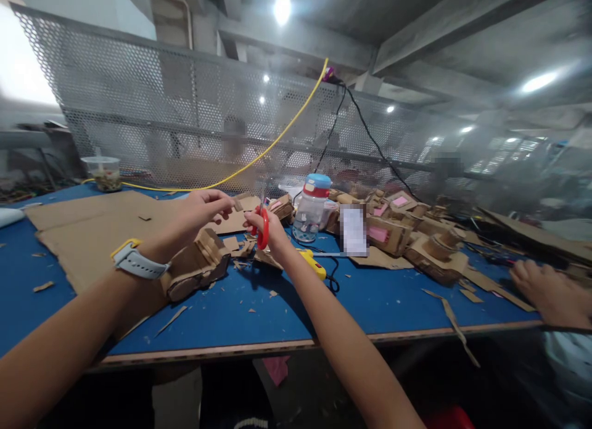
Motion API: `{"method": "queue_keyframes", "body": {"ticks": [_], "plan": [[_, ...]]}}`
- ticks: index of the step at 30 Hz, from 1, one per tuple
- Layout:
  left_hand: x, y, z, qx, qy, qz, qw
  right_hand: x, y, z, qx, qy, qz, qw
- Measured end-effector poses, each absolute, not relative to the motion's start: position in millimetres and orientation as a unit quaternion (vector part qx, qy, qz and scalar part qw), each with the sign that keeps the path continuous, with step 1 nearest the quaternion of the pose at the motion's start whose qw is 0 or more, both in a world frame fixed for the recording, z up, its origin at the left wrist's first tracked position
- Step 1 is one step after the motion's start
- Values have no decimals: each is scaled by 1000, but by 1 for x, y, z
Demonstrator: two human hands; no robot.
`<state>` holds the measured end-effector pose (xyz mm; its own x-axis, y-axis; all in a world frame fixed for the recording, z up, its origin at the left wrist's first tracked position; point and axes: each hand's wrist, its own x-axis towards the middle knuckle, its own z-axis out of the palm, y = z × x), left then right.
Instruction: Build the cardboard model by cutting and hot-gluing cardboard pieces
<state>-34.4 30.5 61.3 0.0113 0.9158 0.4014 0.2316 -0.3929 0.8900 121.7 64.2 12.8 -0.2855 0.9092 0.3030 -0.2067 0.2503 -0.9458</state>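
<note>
hovering curled, the right hand (275, 233) holds red scissors (265, 224)

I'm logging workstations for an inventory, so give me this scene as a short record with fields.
right hand: holds red-handled scissors
left hand: raised, fingers loosely curled, nothing visible in it
left wrist: pale-strapped watch
surface: blue table, strewn with cardboard scraps
left side: large flat cardboard sheet
container: clear bottle, upright, blue-and-red lid
partly hidden: yellow tool, behind the right forearm
far right: another person's hand
</note>
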Motion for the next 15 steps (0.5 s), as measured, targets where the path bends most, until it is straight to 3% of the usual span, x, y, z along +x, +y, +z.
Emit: {"method": "queue_keyframes", "body": {"ticks": [9, 15], "plan": [[-40, 34, 62, 623, 416, 597, 286, 121, 56, 8, -335, -743, 413, 407], [-40, 33, 62, 641, 406, 589, 278, 120, 57, 4, -342, -766, 363, 406]]}}
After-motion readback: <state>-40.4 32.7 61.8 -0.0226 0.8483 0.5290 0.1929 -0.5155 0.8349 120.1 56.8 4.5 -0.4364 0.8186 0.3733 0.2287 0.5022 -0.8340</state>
